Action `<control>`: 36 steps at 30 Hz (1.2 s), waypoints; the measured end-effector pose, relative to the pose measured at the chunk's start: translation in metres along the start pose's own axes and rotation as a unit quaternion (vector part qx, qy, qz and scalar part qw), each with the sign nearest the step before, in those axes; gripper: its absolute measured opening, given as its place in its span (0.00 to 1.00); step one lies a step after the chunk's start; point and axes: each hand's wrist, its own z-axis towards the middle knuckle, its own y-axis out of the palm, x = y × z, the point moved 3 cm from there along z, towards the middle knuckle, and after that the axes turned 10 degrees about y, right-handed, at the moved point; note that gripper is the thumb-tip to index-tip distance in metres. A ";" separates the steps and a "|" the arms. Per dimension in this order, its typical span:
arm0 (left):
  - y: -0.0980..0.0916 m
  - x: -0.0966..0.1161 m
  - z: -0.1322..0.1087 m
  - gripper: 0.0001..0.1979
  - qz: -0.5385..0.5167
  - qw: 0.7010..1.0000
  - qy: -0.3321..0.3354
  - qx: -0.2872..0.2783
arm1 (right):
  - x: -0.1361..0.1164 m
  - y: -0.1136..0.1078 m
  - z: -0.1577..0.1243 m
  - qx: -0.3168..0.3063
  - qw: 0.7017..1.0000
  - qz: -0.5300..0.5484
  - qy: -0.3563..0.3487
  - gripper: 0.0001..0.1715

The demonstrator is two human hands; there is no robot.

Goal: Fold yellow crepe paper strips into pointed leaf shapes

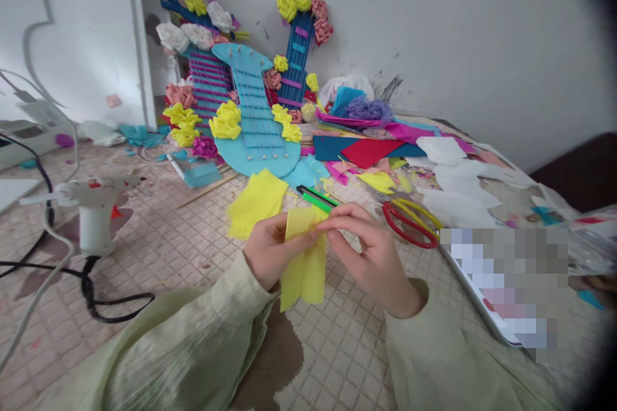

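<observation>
A strip of yellow crepe paper point(303, 279) hangs between my hands, folded over at its upper part. My left hand point(272, 247) is closed on it from the left, thumb lying across the front. At the strip's upper right edge, the fingertips of my right hand point(369, 250) pinch the paper. Just behind the fingers lies a green utility knife point(318, 199), partly covered by my right hand. More yellow crepe paper sheets point(253, 202) lie flat on the table beyond my left hand.
Blue decorated harp-like cardboard pieces point(263, 109) with paper flowers stand at the back. A white glue gun point(94, 212) with black cable stands left. Red and yellow scissors point(412, 221) lie right, near a pixelated flat device point(501, 295). Purple yarn point(369, 109) and paper scraps lie behind.
</observation>
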 end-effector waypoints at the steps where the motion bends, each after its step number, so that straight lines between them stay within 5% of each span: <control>1: 0.000 0.000 0.000 0.08 0.003 1.000 0.000 -0.004 | 0.000 0.000 0.000 -0.006 1.000 0.016 0.010 0.11; 6: -0.001 0.002 0.000 0.09 0.029 1.000 -0.006 -0.002 | 0.005 -0.003 0.002 0.001 0.992 0.097 0.083 0.08; 11: 0.002 0.006 -0.002 0.18 0.072 0.997 0.015 -0.018 | 0.012 0.001 0.003 -0.069 0.972 0.121 0.187 0.11; 36: 0.002 0.003 -0.003 0.14 0.158 0.986 0.023 -0.051 | 0.013 0.003 0.002 -0.084 0.957 0.144 0.238 0.11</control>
